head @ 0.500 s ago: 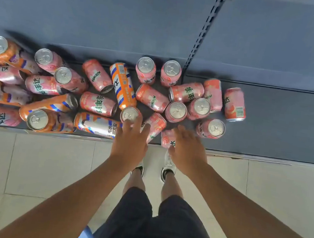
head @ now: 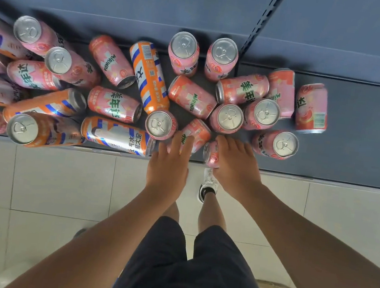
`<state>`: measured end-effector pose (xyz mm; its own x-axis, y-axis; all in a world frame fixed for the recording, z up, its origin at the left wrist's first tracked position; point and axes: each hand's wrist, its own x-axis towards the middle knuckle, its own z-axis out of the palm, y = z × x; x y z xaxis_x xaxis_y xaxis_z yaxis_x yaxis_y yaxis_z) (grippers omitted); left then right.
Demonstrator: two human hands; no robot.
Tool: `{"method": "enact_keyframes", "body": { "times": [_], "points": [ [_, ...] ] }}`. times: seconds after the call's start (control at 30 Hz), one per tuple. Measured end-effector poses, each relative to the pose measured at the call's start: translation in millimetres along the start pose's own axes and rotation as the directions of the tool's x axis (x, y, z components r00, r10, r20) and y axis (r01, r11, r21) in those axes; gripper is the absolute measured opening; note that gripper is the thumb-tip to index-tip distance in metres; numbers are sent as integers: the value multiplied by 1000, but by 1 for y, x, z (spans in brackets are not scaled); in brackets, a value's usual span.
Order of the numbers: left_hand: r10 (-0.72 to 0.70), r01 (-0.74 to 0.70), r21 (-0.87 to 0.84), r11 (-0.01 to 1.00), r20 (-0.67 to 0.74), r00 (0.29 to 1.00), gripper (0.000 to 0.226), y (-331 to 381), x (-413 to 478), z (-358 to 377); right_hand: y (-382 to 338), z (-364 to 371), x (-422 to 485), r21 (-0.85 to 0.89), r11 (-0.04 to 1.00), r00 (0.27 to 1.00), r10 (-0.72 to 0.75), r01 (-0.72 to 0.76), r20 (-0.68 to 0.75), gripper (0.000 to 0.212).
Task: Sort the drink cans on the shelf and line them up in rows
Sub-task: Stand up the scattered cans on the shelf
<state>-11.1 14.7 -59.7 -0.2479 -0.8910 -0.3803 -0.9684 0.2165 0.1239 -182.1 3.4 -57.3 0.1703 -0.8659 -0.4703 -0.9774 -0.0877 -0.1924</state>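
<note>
Both forearms reach forward; the right hand (head: 236,168) curls its fingers round a pink can (head: 210,157) lying at the front edge of the shelf (head: 349,163); the left hand (head: 168,165) lays straight, released fingers on a toppled can (head: 199,130); beyond, other cans (head: 192,96) sit jumbled.

A shop, by the look of it: a dark metal shelf (head: 351,144) with a slotted upright (head: 258,30) (retail racking), many drink cans (head: 191,96), tiled floor (head: 59,187).
</note>
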Motion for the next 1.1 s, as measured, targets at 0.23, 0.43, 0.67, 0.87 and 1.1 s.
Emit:
{"method": "enact_keyframes", "body": {
  "times": [0.23, 0.43, 0.67, 0.87, 1.1],
  "points": [
    [-9, 8, -33, 999, -26, 1000, 82, 5, 16, 8, 0, -12, -27, 453, 882, 972, 202, -128, -120, 67],
    [38, -44, -159, 986, -39, 999, 72, 2, 15, -6, -3, -10, -34, 743, 620, 896, 440, -254, -61, 63],
    [38, -58, -286, 956, -75, 996, 58, 9, -5, -23, 0, -12, -39, 777, 546, 877, 481, -314, 17, 72],
    [49, -62, -243, 968, -60, 997, 52, 27, 2, -36, -1, -17, -42, 744, 598, 916, 398, -298, 47, 72],
    [20, -19, -213, 977, 2, 1000, 43, 30, 22, -56, -2, -29, -43, 719, 642, 944, 325, -266, 59, 70]
  ]
}}
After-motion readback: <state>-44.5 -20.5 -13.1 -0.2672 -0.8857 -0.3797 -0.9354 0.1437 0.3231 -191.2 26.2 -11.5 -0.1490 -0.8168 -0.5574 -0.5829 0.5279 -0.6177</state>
